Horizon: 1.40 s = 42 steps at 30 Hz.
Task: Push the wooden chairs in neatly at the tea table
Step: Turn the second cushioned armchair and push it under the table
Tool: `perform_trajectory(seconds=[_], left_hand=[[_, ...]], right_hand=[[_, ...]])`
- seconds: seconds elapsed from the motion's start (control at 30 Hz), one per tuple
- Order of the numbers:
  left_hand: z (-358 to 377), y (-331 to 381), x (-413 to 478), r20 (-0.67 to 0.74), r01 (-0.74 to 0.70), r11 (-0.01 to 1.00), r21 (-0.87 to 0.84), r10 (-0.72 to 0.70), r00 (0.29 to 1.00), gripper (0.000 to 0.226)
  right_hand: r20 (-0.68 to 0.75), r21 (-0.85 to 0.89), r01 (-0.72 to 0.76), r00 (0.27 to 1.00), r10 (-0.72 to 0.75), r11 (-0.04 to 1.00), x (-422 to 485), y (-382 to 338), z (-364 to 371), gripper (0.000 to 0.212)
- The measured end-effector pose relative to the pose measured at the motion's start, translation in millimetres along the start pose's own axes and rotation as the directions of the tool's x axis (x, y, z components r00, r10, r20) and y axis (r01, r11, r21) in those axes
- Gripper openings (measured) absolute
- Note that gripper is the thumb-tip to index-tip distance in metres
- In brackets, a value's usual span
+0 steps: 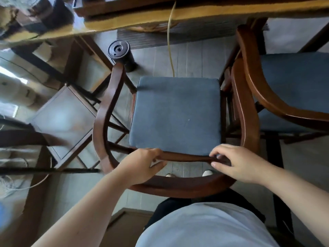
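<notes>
A dark wooden armchair (99, 122) with a curved rail and a blue seat cushion (176, 114) stands right below me, its front facing the tea table (195, 11) at the top. The chair sits a short way back from the table edge. My left hand (142, 166) grips the back of the chair near the rail's left part. My right hand (238, 163) holds the same back piece at the right, fingers curled over it. A second wooden chair (252, 82) with a blue cushion stands touching it on the right.
A black cylindrical device (121, 54) stands on the floor under the table's edge, beside a yellow cord (170, 47). A low wooden stool with a glass-like top (65, 120) stands at the left. White cables (10, 182) lie on the floor at far left.
</notes>
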State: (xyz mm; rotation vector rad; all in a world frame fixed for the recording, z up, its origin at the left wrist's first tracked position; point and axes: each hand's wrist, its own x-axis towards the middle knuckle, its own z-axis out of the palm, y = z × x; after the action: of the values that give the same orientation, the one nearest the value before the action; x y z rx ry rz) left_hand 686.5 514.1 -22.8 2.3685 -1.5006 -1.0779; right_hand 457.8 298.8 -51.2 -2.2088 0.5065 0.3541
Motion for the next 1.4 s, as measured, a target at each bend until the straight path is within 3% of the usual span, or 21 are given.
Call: perform_trajectory(seconds=[0.17,0.3,0.43,0.5,0.63,0.73,1.0,1.1,1.2,1.27,1.4], left_hand=[[-4,-20,-21,-0.044,0.038,0.993,-0.108,-0.043,0.998,0.024],[1,-36,-29,-0.05,0.033,0.997,-0.063,-0.037,0.998,0.026],[1,-69,-39,0.003,-0.108,0.994,-0.014,0.108,0.994,0.075],[0,-82,-47,0.049,-0.203,0.979,-0.014,0.203,0.978,0.083],[11,-98,-49,0.003,-0.447,0.847,0.288,0.466,0.885,0.065],[17,-109,-44,-0.015,-0.489,0.804,0.338,0.524,0.852,0.031],[-12,-135,-34,-0.038,-0.489,0.789,0.371,0.539,0.842,0.03],[-31,-147,-28,-0.056,-0.472,0.804,0.362,0.524,0.85,0.033],[-41,-156,-23,-0.075,-0.439,0.826,0.355,0.493,0.867,0.035],[-41,-157,-23,-0.089,-0.416,0.843,0.34,0.47,0.878,0.034],[-32,-157,-24,-0.182,-0.394,0.873,0.288,0.454,0.872,0.032]], right_hand=[[0.039,0.024,-0.082,0.996,0.081,0.996,-23,7,10,0.026],[0.057,-0.013,-0.083,0.995,0.084,0.996,-30,-8,20,0.045],[0.085,-0.194,-0.017,0.996,0.034,0.981,-35,-30,55,0.082],[-0.089,-0.327,0.007,0.995,-0.038,0.945,-34,-31,76,0.069],[-0.359,-0.304,-0.033,0.93,-0.083,0.952,-29,-29,96,0.048],[-0.4,-0.293,-0.042,0.913,-0.082,0.955,-31,-27,102,0.042],[-0.386,-0.284,-0.035,0.919,-0.081,0.958,-7,-42,109,0.032],[-0.301,-0.257,0.006,0.95,-0.086,0.966,11,-52,105,0.031],[-0.118,-0.227,-0.025,0.993,-0.002,0.974,24,-45,86,0.047],[0.034,-0.317,-0.026,0.999,0.038,0.948,30,-41,68,0.052],[0.248,-0.521,0.154,0.968,-0.024,0.839,40,-39,50,0.049]])
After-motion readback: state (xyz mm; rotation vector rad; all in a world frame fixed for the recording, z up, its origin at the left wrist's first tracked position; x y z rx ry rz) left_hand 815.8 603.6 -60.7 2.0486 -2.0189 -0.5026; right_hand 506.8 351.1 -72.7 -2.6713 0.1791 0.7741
